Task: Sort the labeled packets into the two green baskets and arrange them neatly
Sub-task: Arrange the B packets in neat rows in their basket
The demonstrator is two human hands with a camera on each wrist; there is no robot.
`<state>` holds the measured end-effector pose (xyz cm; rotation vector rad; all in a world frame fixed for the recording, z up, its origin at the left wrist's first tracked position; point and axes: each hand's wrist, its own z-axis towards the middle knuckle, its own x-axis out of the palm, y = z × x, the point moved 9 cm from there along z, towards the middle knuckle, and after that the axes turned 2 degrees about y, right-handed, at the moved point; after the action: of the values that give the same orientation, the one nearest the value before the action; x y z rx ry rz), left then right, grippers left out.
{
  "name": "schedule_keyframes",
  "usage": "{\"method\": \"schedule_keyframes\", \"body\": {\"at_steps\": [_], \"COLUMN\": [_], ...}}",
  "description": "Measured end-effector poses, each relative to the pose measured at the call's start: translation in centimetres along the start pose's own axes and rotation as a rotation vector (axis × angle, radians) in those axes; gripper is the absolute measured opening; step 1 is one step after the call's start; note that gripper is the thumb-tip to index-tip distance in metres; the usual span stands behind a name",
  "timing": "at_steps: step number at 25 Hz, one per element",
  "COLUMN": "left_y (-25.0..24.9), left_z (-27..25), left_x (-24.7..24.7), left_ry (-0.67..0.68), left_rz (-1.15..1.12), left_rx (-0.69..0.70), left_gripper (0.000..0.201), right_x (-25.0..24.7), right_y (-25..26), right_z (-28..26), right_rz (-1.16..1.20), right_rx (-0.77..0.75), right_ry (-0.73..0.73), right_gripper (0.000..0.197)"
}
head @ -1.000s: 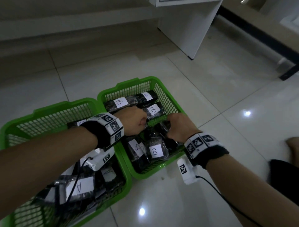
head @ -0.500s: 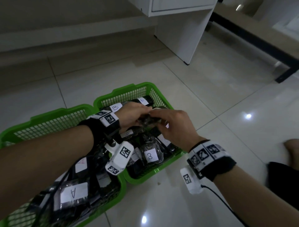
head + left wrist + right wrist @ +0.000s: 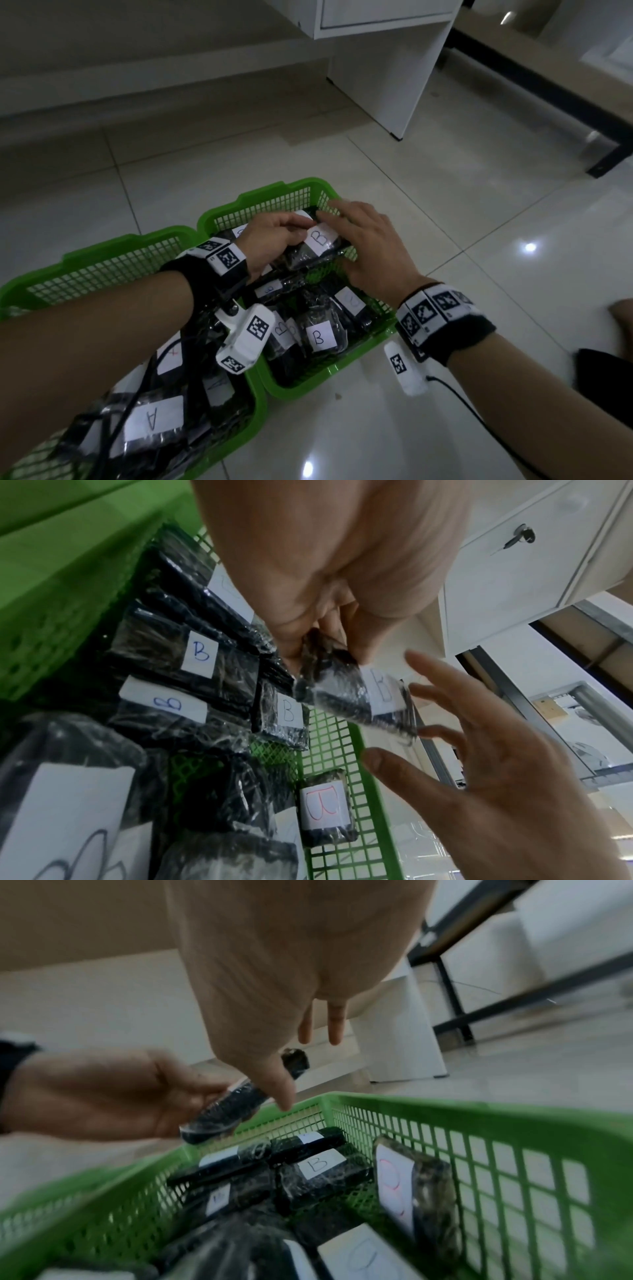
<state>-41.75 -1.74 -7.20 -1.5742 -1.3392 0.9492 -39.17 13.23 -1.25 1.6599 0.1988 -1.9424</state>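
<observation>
Two green baskets stand side by side on the floor: the right basket (image 3: 270, 202) holds several black packets labelled B, the left basket (image 3: 102, 246) holds packets labelled A (image 3: 152, 423). My left hand (image 3: 274, 236) grips a black B packet (image 3: 317, 245) by one end and holds it lifted over the far part of the right basket. The same packet (image 3: 359, 699) shows in the left wrist view, above the others. My right hand (image 3: 363, 240) hovers next to it with fingers spread and straight, holding nothing.
A white cabinet (image 3: 387, 61) stands on the tiled floor behind the baskets. A low bench with a black frame (image 3: 548, 99) runs along the right. A dark object (image 3: 606, 377) lies at the right edge.
Both hands rose from among the packets in the right basket. My left hand now holds a B packet lifted up, and my right hand has opened and moved toward the far right corner.
</observation>
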Motion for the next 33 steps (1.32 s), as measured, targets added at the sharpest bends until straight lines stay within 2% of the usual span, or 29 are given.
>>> {"method": "schedule_keyframes", "body": {"at_steps": [1,3,5,7,9,11,15,19,21,24,26,30,32,33], "left_y": [-0.2,-1.0,-2.3,-2.1,-0.4,0.9,1.4,2.2,2.3,2.1,1.9,2.0,1.9,1.7], "left_z": [0.2,0.6,0.8,0.6,0.4,0.3,0.5,0.4,0.5,0.7,0.8,0.9,0.9,0.8], "left_x": [0.0,-0.7,-2.0,-2.4,-3.0,-3.1,-2.6,-2.5,-2.6,-2.7,-2.7,-2.6,-2.5,-2.5], "left_ry": [0.005,-0.032,-0.100,-0.063,-0.002,0.022,0.037,0.085,0.100,0.109,0.102,0.102,0.089,0.076], "left_rz": [0.028,0.180,0.729,1.236,1.442,1.511,1.572,1.644,1.649,1.631,1.622,1.632,1.630,1.637], "left_rx": [0.018,0.071,0.169,0.170,0.069,0.018,-0.008,-0.013,-0.004,-0.004,0.000,-0.011,-0.013,-0.005], "left_gripper": [0.023,0.023,0.029,0.039,0.052,0.061,0.064,0.088,0.094,0.090,0.082,0.075,0.071,0.068], "right_x": [0.4,1.1,2.1,3.8,5.1,5.3,5.5,6.0,6.4,7.2,7.5,8.3,8.3,7.8], "right_y": [0.4,-0.2,-1.5,-2.9,-3.6,-3.4,-4.1,-5.4,-4.8,-3.3,-2.4,-1.7,-1.8,-1.9], "right_z": [0.7,2.6,4.8,6.0,6.8,7.6,8.0,7.8,8.0,7.8,7.6,7.3,7.2,7.2], "right_rz": [-0.069,-0.159,-0.244,-0.246,-0.169,-0.111,-0.067,0.074,0.074,-0.096,-0.163,-0.096,-0.109,-0.091], "right_rx": [-0.060,-0.072,0.005,0.104,0.169,0.188,0.243,0.342,0.339,0.234,0.138,0.118,0.146,0.163], "right_ry": [0.036,0.076,0.126,0.215,0.273,0.254,0.255,0.187,0.185,0.265,0.293,0.375,0.430,0.413], "right_gripper": [0.072,0.057,0.043,0.041,0.043,0.039,0.034,0.032,0.031,0.021,0.029,0.048,0.050,0.048]}}
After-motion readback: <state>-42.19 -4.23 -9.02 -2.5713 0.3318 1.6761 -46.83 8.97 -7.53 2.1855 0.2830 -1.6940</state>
